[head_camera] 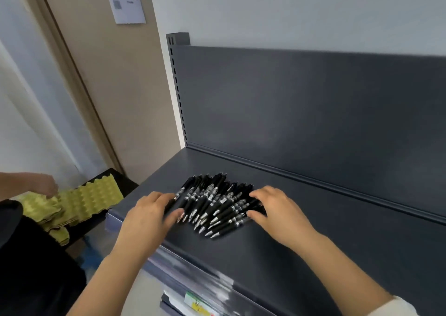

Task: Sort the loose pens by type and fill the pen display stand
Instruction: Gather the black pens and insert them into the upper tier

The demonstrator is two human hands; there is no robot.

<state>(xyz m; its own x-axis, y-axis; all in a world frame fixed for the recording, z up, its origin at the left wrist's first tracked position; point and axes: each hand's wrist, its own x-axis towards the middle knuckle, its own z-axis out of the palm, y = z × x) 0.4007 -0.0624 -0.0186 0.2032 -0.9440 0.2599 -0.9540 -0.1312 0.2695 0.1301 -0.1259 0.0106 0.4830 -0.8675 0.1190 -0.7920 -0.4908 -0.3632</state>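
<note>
A heap of black click pens [214, 204] lies roughly parallel, silver tips toward the near edge.

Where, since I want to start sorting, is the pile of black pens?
Head view, centre: the black pens lie on the dark shelf between the left hand and right hand.

A dark grey metal shelf [325, 231] ran out from an upright back panel [313, 103] of the same colour, with a raised ridge along the join and a clear label strip [193, 274] along its front edge. Directly on it, near its left end, lay a heap of black pens [214, 202] with silver tips, roughly parallel and overlapping, tips pointing towards the front edge. The left hand [149, 214] and the right hand [277, 209] touched the heap, one on each side.
</note>
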